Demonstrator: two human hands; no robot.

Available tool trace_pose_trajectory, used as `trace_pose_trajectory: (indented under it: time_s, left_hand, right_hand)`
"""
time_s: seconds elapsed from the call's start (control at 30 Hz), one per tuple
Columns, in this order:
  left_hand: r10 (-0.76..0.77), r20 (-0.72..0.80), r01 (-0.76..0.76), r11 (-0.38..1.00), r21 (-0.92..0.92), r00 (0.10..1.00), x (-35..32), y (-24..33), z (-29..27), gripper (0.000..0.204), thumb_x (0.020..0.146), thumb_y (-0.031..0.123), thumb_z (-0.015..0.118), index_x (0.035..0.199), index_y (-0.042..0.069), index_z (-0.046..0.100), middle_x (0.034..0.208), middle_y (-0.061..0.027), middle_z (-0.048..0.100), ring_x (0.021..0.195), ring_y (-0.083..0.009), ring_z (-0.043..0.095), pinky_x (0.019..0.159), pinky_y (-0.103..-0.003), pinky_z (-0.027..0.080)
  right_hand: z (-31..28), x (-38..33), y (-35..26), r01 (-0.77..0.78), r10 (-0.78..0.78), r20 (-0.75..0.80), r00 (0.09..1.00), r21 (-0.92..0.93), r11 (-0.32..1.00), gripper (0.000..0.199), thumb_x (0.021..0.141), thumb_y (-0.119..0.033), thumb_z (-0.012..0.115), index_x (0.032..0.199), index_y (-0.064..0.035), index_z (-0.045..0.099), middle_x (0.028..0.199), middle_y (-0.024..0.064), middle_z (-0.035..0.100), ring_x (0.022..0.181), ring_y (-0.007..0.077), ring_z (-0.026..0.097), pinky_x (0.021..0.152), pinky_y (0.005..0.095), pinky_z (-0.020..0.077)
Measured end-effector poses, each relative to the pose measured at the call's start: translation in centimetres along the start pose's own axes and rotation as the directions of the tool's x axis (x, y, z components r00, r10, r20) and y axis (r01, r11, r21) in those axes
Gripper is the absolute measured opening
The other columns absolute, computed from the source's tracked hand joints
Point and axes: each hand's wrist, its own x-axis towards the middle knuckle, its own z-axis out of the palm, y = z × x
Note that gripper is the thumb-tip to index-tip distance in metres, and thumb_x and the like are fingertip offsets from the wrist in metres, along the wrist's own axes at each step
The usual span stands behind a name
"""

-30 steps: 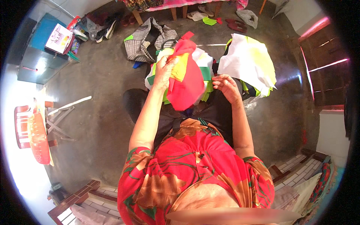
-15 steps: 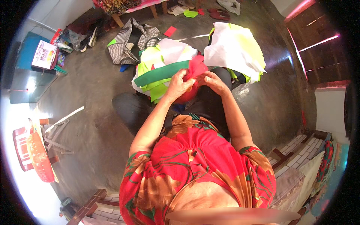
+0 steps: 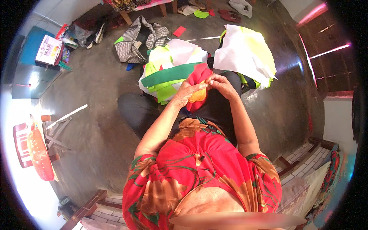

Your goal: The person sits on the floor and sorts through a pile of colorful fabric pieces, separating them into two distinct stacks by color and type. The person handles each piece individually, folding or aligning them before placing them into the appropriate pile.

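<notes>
Both my hands grip a red cloth with a yellow-orange patch showing just below my fingers. My left hand is closed on its left side, thumb stretched across it toward the right. My right hand pinches the cloth's right edge with thumb and forefinger; whether it also holds something small I cannot make out. Just beyond lies a heap of white and lime-yellow fabric pieces, crossed by a dark green strip that reaches the red cloth. More red fabric hangs down over my lap.
A second pile of white and lime fabric lies to the right. Beyond the heap are a checked cloth bag, a red scrap and several shoes. A blue cabinet and a red chair stand at the left.
My left hand has shifted lower along the red cloth, and its thumb now points right. The yellow-orange patch has come into plain sight. My right hand keeps its pinch.
</notes>
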Motion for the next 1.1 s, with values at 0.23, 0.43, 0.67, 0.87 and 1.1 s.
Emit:
trace_pose_trajectory:
  time_s: [0.23,0.43,0.67,0.87,1.1]
  left_hand:
    - [-0.025,-0.027,0.021,0.991,-0.136,0.999,-0.1,1.4,-0.1,0.042,0.085,0.019,0.066,0.122,0.004,0.053,0.108,-0.006,0.063,0.095,-0.0156,0.062,0.086,-0.031,0.05]
    - [0.007,-0.232,-0.012,1.0,-0.02,0.973,2.7,0.4,-4.0,0.039,0.088,0.016,0.062,0.123,0.004,0.052,0.109,-0.0056,0.061,0.094,-0.0139,0.061,0.084,-0.03,0.05]
    - [0.122,-0.316,-0.194,0.958,-0.209,0.941,7.0,8.2,-4.4,0.038,0.087,0.015,0.062,0.122,0.004,0.051,0.112,-0.0094,0.062,0.102,-0.0231,0.062,0.088,-0.039,0.051]
    - [0.108,-0.48,-0.286,0.905,-0.315,0.871,9.2,6.4,-12.0,0.042,0.09,0.02,0.06,0.127,0.006,0.047,0.125,-0.011,0.056,0.113,-0.0285,0.055,0.096,-0.049,0.045]
    - [-0.15,-0.654,-0.043,0.962,-0.269,0.741,5.3,-0.6,-21.4,0.055,0.086,0.004,0.059,0.134,0.023,0.038,0.127,-0.0066,0.052,0.116,-0.0297,0.051,0.083,-0.06,0.045]
  right_hand:
    - [0.9,0.3,-0.4,-0.023,0.023,-0.018,1.0,-0.012,1.0,0.02,0.09,-0.024,0.062,0.097,-0.0055,0.059,0.092,0.0005,0.062,0.084,0.0092,0.056,0.08,0.025,0.0443]
    - [1.0,0.3,-0.9,-0.082,0.082,-0.002,0.997,0.017,0.997,0.023,0.09,-0.025,0.061,0.102,-0.0058,0.058,0.095,0.0025,0.063,0.088,0.0109,0.059,0.081,0.0266,0.0454]
    - [0.2,0.4,-0.4,-0.078,0.078,0.001,0.997,0.018,0.997,0.024,0.09,-0.027,0.061,0.103,-0.0071,0.057,0.1,0.0016,0.062,0.091,0.0104,0.059,0.08,0.0261,0.0461]
    - [-0.3,0.3,-0.4,-0.105,0.105,-0.022,0.994,-0.013,0.994,0.025,0.09,-0.027,0.062,0.103,-0.0071,0.057,0.1,0.002,0.062,0.092,0.0111,0.059,0.08,0.0266,0.0462]
    - [0.2,0.6,-0.4,-0.116,0.116,0.0,0.993,-0.024,0.993,0.025,0.092,-0.028,0.059,0.103,-0.0068,0.057,0.1,0.0012,0.062,0.091,0.0099,0.059,0.08,0.0252,0.0469]
